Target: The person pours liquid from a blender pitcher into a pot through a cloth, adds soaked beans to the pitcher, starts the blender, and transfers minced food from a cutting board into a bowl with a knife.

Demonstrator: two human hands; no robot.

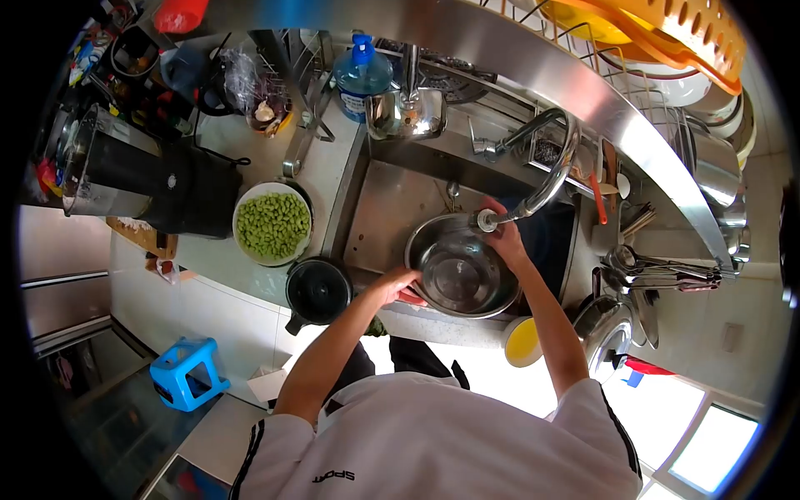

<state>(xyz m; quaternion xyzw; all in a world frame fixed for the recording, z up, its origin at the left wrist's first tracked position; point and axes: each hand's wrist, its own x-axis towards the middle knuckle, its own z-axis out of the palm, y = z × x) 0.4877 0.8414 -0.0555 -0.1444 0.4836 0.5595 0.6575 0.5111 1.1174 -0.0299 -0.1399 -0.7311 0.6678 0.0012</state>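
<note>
Steel bowl (500,293), likely stiff, light, slippery if wet; best held by its rim, where left hand (397,287) and right hand (505,239) curl their fingers.

Blue plastic stool (185,377), pale wall (704,312); brightly lit window (714,448)

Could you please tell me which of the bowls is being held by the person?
The steel bowl beneath the curved faucet: the left hand and right hand grip its rim, while neither touches the bowl of green beans on the counter.
</note>
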